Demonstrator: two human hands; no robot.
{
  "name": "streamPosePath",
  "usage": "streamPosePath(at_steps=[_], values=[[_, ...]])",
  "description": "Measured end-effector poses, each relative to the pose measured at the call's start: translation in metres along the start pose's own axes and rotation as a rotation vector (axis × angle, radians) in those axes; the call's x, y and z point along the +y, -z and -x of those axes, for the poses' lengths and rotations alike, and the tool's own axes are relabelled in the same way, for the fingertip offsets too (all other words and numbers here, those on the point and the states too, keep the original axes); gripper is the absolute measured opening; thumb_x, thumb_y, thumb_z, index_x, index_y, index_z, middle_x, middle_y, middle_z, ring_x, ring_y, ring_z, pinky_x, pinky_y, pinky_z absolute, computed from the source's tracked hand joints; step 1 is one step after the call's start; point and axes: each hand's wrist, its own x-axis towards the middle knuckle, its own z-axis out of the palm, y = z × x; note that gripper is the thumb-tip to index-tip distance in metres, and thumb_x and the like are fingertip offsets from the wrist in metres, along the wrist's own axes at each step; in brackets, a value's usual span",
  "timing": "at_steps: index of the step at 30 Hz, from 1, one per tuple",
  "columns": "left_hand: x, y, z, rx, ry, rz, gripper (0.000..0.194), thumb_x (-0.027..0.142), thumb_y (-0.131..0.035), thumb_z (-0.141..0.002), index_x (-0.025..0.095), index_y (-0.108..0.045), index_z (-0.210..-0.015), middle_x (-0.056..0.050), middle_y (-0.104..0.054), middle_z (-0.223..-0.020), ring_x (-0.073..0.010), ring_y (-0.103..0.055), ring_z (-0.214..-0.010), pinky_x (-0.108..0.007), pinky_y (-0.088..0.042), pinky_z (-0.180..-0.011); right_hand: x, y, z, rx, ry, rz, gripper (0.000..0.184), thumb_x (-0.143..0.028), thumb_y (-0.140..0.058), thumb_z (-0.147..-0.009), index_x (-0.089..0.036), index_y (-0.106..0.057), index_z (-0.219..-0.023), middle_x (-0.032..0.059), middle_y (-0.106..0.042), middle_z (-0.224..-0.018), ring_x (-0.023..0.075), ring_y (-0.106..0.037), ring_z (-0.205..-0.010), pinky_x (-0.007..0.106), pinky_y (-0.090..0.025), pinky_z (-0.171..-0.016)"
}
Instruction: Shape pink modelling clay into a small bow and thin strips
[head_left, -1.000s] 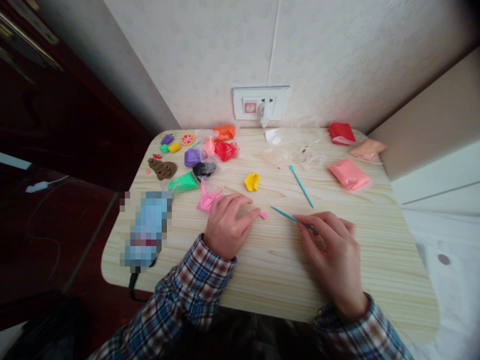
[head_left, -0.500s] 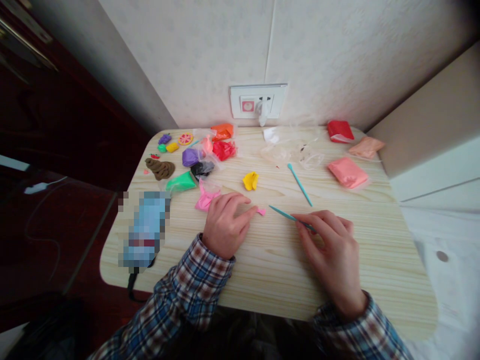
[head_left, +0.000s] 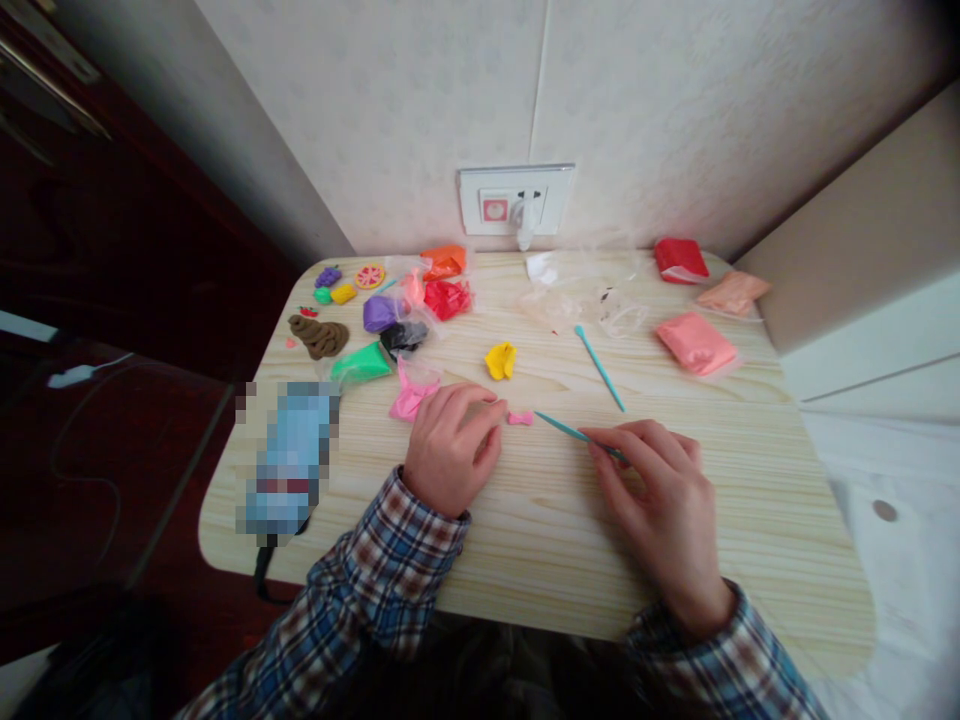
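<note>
"Pale wood-grain counter point(head_left: 540, 550) against a wall point(head_left: 405, 120). Where's the small pink piece point(head_left: 520, 418)?"

"Mid-frame, just above center-bottom, flat, long axis roughly left-right. Yellow piece point(head_left: 499, 361) sits above it."

"Nearer hand?"

"Left hand point(head_left: 451, 455): fingertips just beside the piece's left end. Contact, can't tell."

"Holding anything?"

"Nothing visible; fingers loosely curled, thumb and index apart."

"Right hand point(head_left: 664, 495)?"

"Lower right of the piece, farther off, pinching a teal tool point(head_left: 562, 428). Tool slants up-left, its tip by the piece's right end. So: piece between left fingertips and tip."
</note>
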Motion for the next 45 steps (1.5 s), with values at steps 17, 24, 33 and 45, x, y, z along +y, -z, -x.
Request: streamPosePath(at_steps=[17, 24, 33, 45], values=[[0.001, -0.003, -0.01, -0.151, 0.142, 0.173, 0.018, 0.022, -0.061, -0.084, 0.017, -0.064, -0.101, -0.008, -0.062, -0.106, -0.024, -0.054, -0.102, -0.042, -0.044, -0.091, -0.002, 0.001, -0.001, -0.046, 0.003, -0.069, 0.015, -0.021, -0.052, -0.089, -0.023, -0.064, -0.098, -0.0001, -0.063, -0.08, 0.0148, -0.057, -0.077, 0.032, -0.038, -0.073], [0.004, -0.003, -0.014, -0.168, 0.144, 0.192, 0.013, 0.018, -0.062, -0.082, 0.019, -0.065, -0.094, -0.006, -0.062, -0.106, -0.023, -0.053, -0.105, -0.04, -0.041, -0.092, -0.001, 0.0, 0.0, -0.032, -0.021, -0.063, 0.014, -0.023, -0.053, -0.088, -0.024, -0.065, -0.095, -0.0006, -0.062, -0.079, 0.0154, -0.056, -0.077, 0.035, -0.036, -0.076], [0.005, -0.002, -0.015, -0.227, 0.162, 0.219, 0.017, 0.014, -0.063, -0.077, 0.02, -0.065, -0.093, -0.006, -0.061, -0.109, -0.0239, -0.052, -0.108, -0.041, -0.037, -0.094, 0.003, -0.001, 0.0, -0.029, 0.004, -0.006, 0.015, -0.022, -0.053, -0.088, -0.025, -0.066, -0.096, 0.0004, -0.061, -0.084, 0.016, -0.056, -0.082, 0.036, -0.034, -0.078], [0.005, -0.001, -0.015, -0.219, 0.172, 0.235, 0.015, 0.013, -0.061, -0.079, 0.02, -0.065, -0.092, -0.004, -0.063, -0.107, -0.0222, -0.053, -0.108, -0.04, -0.038, -0.094, 0.003, -0.003, -0.002, -0.001, 0.026, 0.041, 0.018, -0.021, -0.053, -0.089, -0.024, -0.067, -0.099, 0.0014, -0.06, -0.085, 0.0163, -0.054, -0.081, 0.035, -0.034, -0.075]])
